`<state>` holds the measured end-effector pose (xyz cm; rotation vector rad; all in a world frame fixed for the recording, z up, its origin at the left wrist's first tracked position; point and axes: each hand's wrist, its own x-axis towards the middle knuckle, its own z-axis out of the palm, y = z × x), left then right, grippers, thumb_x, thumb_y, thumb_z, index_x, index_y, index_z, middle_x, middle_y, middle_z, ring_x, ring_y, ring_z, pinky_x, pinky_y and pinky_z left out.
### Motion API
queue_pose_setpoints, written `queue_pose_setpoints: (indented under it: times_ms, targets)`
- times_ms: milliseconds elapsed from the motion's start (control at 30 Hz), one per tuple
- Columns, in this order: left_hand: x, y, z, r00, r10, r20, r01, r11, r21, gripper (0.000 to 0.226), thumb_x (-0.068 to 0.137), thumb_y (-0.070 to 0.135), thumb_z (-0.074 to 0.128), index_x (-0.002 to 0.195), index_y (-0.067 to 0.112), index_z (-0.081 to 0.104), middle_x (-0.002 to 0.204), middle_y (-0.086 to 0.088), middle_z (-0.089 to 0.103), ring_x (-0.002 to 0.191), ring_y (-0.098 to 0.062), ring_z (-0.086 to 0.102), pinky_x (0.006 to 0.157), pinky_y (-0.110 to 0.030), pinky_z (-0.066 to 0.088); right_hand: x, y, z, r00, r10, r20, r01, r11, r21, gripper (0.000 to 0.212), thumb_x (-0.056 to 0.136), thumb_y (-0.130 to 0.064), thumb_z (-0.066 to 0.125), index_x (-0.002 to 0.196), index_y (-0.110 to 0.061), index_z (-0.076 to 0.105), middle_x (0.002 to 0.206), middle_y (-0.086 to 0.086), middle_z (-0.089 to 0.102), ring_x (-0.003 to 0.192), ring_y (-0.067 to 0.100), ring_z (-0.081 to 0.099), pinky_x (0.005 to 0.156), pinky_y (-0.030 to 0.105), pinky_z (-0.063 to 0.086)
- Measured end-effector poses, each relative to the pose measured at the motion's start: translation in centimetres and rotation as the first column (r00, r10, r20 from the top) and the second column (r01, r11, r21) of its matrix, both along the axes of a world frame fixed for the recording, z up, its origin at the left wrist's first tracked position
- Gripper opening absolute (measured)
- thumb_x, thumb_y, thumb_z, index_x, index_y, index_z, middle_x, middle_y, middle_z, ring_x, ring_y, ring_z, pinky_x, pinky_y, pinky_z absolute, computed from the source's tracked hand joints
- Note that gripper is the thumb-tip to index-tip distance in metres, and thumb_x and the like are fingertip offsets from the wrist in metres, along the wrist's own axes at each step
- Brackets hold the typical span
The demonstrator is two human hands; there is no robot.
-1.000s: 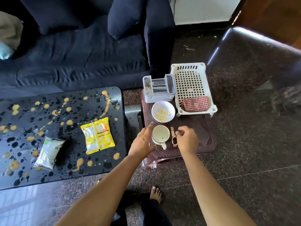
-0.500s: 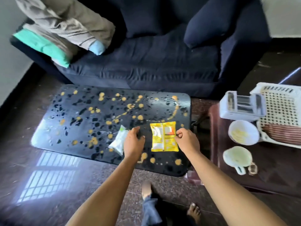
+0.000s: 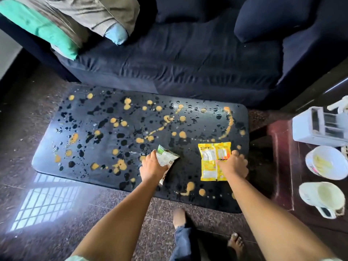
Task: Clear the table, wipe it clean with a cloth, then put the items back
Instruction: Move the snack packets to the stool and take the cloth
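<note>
A low black table (image 3: 105, 147) is spattered with yellow-brown and dark wet blotches. My left hand (image 3: 153, 165) grips a white and green packet (image 3: 166, 157) near the table's front middle, one end raised off the surface. To its right lies a yellow packet (image 3: 211, 161), flat on the table. My right hand (image 3: 233, 164) rests on that packet's right edge with fingers curled over it.
A dark blue sofa (image 3: 178, 63) with cushions runs behind the table. At the right, a maroon stool (image 3: 282, 166) carries a white bowl (image 3: 325, 164), a white cup (image 3: 320, 198) and a grey holder (image 3: 318, 127). My bare feet (image 3: 235, 242) stand on the speckled floor in front.
Both hands left the cup on the stool and came over to the table. The left hand took hold of the white packet; the right hand closed on the yellow one.
</note>
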<state>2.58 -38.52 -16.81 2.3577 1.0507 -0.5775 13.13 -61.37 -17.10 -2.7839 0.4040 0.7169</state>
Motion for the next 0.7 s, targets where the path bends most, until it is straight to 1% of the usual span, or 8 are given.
queue_pose_setpoints:
  times_ms: [100,233,333,433,500,567,633,700]
  targets:
    - [0.0,0.5,-0.8,0.999,-0.044,-0.028,0.045,0.999,0.017,0.08,0.081,0.043,0.069,0.145,0.021,0.027,0.141,-0.004,0.043,0.132,-0.026,0.036,0.102,-0.042,0.035,0.1,0.4,-0.5,0.999,-0.038,-0.029,0.037,0.999,-0.037,0.078,0.072,-0.055,0.074,0.128,-0.009,0.044,0.13,0.012,0.051,0.12,0.031,0.046,0.088,0.043,0.045]
    - [0.4,1.0,-1.2,0.994,-0.09,-0.059,0.093,0.994,0.051,0.078,0.079,0.048,0.069,0.142,0.017,0.034,0.136,-0.006,0.045,0.129,-0.027,0.036,0.102,-0.04,0.034,0.6,0.9,-0.6,0.996,-0.047,-0.074,0.042,0.997,-0.068,0.081,0.07,-0.055,0.075,0.129,-0.008,0.044,0.131,0.011,0.052,0.12,0.03,0.047,0.091,0.041,0.04]
    - [0.7,1.1,-1.3,0.993,-0.107,-0.05,0.109,0.993,0.042,0.08,0.077,0.05,0.071,0.14,0.017,0.037,0.135,-0.005,0.046,0.129,-0.026,0.035,0.103,-0.04,0.033,1.1,0.8,-0.4,0.99,-0.062,-0.126,0.055,0.997,-0.055,0.072,0.072,-0.053,0.075,0.125,-0.011,0.05,0.13,0.009,0.054,0.119,0.029,0.047,0.091,0.039,0.037]
    - [0.4,1.0,-1.4,0.995,-0.096,0.02,0.095,0.995,0.026,0.078,0.074,0.046,0.075,0.137,0.016,0.04,0.13,-0.007,0.046,0.125,-0.027,0.034,0.101,-0.037,0.033,1.2,0.9,-0.3,0.987,-0.072,-0.141,0.072,0.997,-0.006,0.066,0.074,-0.049,0.075,0.124,-0.012,0.053,0.13,0.009,0.053,0.12,0.029,0.047,0.092,0.041,0.038]
    - [-0.2,0.5,-1.3,0.994,-0.082,0.078,0.083,0.996,-0.015,0.075,0.073,0.041,0.078,0.133,0.015,0.042,0.126,-0.007,0.046,0.122,-0.026,0.035,0.099,-0.036,0.035,0.9,0.9,-0.1,0.987,-0.076,-0.141,0.084,0.995,0.055,0.063,0.074,-0.045,0.075,0.122,-0.012,0.053,0.128,0.01,0.054,0.117,0.03,0.05,0.093,0.041,0.043]
    - [-0.8,0.1,-1.0,0.991,-0.053,0.125,0.06,0.996,-0.059,0.069,0.072,0.037,0.079,0.126,0.015,0.044,0.124,-0.005,0.05,0.119,-0.024,0.042,0.094,-0.037,0.04,0.5,1.1,0.1,0.981,-0.101,-0.166,0.13,0.976,0.175,0.051,0.075,-0.034,0.074,0.115,-0.01,0.054,0.119,0.01,0.059,0.104,0.028,0.058,0.082,0.038,0.05]
    - [-1.1,-0.4,-0.4,0.987,-0.031,0.155,0.041,0.997,-0.059,0.061,0.071,0.034,0.079,0.117,0.014,0.044,0.117,-0.007,0.059,0.109,-0.027,0.053,0.084,-0.037,0.046,0.2,1.3,0.8,0.975,-0.121,-0.187,0.171,0.945,0.279,0.04,0.079,-0.025,0.07,0.11,-0.008,0.053,0.112,0.011,0.062,0.09,0.027,0.06,0.069,0.032,0.047]
    - [-1.1,-1.2,0.8,0.985,0.008,0.174,0.0,0.999,-0.05,0.057,0.072,0.032,0.077,0.112,0.014,0.041,0.108,-0.01,0.064,0.098,-0.03,0.059,0.076,-0.038,0.05,0.1,1.2,1.7,0.981,-0.097,-0.166,0.149,0.928,0.342,0.039,0.08,-0.022,0.069,0.111,-0.007,0.051,0.113,0.012,0.063,0.093,0.029,0.06,0.069,0.032,0.045]
